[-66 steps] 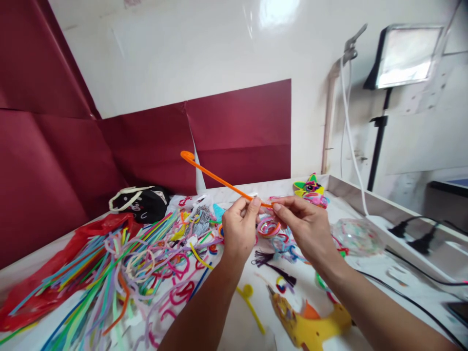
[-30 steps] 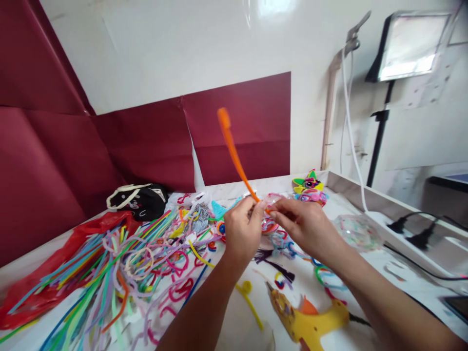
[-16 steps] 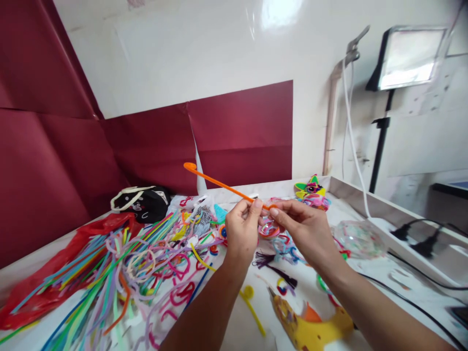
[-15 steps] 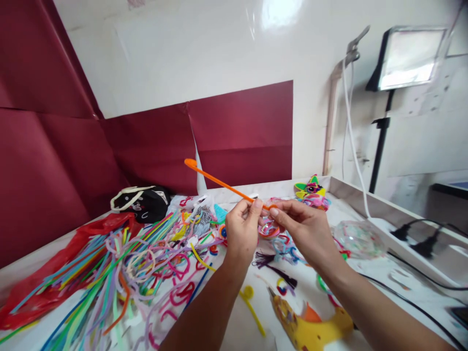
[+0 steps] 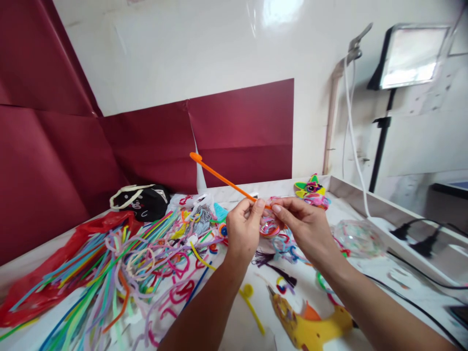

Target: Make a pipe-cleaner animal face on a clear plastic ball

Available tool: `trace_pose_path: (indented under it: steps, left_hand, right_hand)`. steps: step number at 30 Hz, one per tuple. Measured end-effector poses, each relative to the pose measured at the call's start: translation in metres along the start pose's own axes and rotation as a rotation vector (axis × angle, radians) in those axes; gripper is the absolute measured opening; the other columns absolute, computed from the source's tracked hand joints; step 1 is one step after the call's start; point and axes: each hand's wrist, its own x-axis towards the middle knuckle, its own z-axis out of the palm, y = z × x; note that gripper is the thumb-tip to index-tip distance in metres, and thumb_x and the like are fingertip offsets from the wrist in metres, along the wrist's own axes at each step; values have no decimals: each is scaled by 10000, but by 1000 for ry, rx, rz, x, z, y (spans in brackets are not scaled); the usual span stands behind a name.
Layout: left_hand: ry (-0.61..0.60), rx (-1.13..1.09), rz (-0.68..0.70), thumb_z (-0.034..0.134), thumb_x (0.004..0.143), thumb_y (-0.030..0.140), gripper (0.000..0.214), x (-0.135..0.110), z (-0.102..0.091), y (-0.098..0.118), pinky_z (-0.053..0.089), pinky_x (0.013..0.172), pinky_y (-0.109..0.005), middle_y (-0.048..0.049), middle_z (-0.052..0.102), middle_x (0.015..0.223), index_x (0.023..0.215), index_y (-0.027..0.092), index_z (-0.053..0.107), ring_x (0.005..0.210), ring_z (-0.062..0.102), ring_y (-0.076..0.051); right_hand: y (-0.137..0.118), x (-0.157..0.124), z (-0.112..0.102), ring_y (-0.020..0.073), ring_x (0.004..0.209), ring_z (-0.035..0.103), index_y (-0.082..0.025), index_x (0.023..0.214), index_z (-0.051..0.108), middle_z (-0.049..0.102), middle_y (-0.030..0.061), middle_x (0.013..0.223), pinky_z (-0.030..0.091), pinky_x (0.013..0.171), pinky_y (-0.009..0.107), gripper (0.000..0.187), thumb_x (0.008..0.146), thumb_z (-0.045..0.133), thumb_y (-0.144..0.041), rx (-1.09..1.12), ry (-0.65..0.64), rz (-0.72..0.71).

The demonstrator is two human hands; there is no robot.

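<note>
An orange pipe cleaner (image 5: pixel 226 181) slants up to the left above the table, its far end bent into a small curl. My left hand (image 5: pixel 244 229) pinches it between thumb and fingers near its lower end. Close beside, my right hand (image 5: pixel 302 224) has thumb and fingertips closed on that lower end, so the tip itself is mostly hidden. Under my hands lie a dark tassel (image 5: pixel 281 274) and pink and clear craft pieces. A yellow hot glue gun (image 5: pixel 310 329) rests on the table below my right forearm, and a curled yellow pipe cleaner (image 5: pixel 253 309) lies to its left.
Many coloured pipe cleaners (image 5: pixel 120 268) spread over the left side, partly on a red plastic bag (image 5: pixel 51 270). A black pouch (image 5: pixel 151 204) stands behind. At right are a clear plastic container (image 5: pixel 360 239), a power strip (image 5: pixel 413 251) with cables and a lamp (image 5: pixel 413 58).
The curled far end of the orange pipe cleaner has shifted slightly up and right. At the lower end, the small bend between my hands shows less now. Both hands keep their pinch.
</note>
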Motion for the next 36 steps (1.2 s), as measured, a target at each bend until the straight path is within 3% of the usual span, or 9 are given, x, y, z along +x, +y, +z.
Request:
trace_pose_path:
  steps: [11, 21, 27, 32, 36]
  left_hand:
    - [16, 172, 62, 510, 892, 407, 331, -2, -1, 1, 373, 581, -234, 12, 557, 594, 663, 173, 562, 573, 496, -115]
    - [27, 276, 122, 507, 894, 358, 335, -4, -1, 2, 328, 543, -228, 25, 502, 563, 610, 182, 492, 551, 446, -108]
    - [21, 412, 268, 490, 915, 311, 318, -4, 0, 0, 329, 581, -244, 13, 537, 611, 623, 186, 488, 577, 466, -116]
    - [0, 528, 367, 469, 934, 290, 317, -5, 0, -2, 340, 620, -260, -5, 565, 651, 632, 193, 488, 623, 500, -133]
    - [-45, 581, 399, 441, 951, 280, 290, -6, 2, -4, 362, 655, -266, -23, 602, 694, 694, 191, 542, 685, 548, -150]
  right_hand:
    - [-1, -6, -3, 130, 657, 533, -197, 877, 569, 571, -5, 746, 420, 607, 257, 176, 939, 498, -346, -357, -38, -140]
    - [-3, -6, -8, 149, 638, 534, -203, 854, 498, 571, -3, 697, 378, 614, 268, 150, 958, 433, -290, -631, -80, -287]
    - [-2, -3, -12, 144, 565, 510, -202, 799, 451, 557, -2, 660, 340, 557, 256, 142, 936, 420, -191, -828, -119, -375]
    - [-3, -4, -15, 173, 586, 544, -205, 796, 435, 567, 18, 663, 317, 535, 265, 143, 914, 411, -128, -1038, -160, -374]
    - [-12, -7, -14, 214, 686, 613, -177, 860, 483, 640, 63, 761, 350, 571, 283, 195, 846, 413, 5, -1209, -242, -288]
